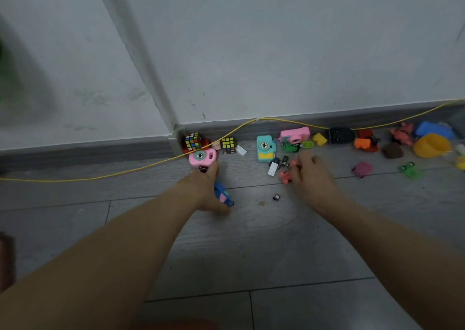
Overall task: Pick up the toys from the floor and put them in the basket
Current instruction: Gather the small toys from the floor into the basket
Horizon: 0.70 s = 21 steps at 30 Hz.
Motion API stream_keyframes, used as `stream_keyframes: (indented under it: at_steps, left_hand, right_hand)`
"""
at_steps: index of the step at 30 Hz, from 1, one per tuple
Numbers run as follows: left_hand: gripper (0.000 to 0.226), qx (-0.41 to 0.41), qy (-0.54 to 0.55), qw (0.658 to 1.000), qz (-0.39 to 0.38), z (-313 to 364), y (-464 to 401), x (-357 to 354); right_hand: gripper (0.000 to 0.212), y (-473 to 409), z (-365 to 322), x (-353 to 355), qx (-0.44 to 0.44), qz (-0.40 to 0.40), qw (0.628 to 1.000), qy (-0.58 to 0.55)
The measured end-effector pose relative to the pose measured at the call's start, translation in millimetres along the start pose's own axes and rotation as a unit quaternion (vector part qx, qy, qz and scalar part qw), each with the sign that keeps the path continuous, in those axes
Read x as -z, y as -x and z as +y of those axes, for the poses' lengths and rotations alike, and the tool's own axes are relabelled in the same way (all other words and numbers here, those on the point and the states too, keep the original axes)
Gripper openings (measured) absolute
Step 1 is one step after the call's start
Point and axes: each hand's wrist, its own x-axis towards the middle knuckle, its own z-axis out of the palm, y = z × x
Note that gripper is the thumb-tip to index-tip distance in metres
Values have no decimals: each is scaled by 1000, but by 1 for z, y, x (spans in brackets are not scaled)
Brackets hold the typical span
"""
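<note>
Several toys lie along the baseboard on the grey floor. My left hand reaches forward, its fingertips at a pink toy camera. A blue and pink toy sits between its thumb and palm, partly hidden. My right hand curls its fingers over a small red figure close to a white block and small black pieces. A teal toy camera stands just beyond it. No basket is in view.
A yellow cable runs across the floor and along the baseboard. Two puzzle cubes sit in the corner. To the right lie a second pink camera, a yellow block, a magenta block, a green toy and a yellow bowl.
</note>
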Motion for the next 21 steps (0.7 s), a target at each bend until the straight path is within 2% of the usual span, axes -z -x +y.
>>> stream_keyframes:
  at_steps: [2,4,10,14,17,19,21]
  left_hand:
    - [133,15,-3,1000,-9,-3,-1,1]
    - [137,21,-6,1000,-7,-5,-2,2]
    - [125,15,-30,999,-8,-3,-7,8]
    - [130,17,-61,998,3,-1,-6,5]
    - [108,1,-79,997,17,5,-1,3]
    - [88,-20,-77,997,16,12,6,3]
    - [78,-33,-94,995,10,19,12,0]
  right_hand:
    - [27,3,0,-3,25,-25,999,23]
    - [31,6,-3,-6,37,-37,998,28]
    - [42,17,-11,-16,58,-48,997,-5]
    - [26,23,-16,-13,48,13,996,-72]
    - [27,32,-18,-15,81,-46,995,-43]
    - [41,36,-20,-19,97,-95,991,-17]
    - [51,38,-22,-22,102,-124,987,12]
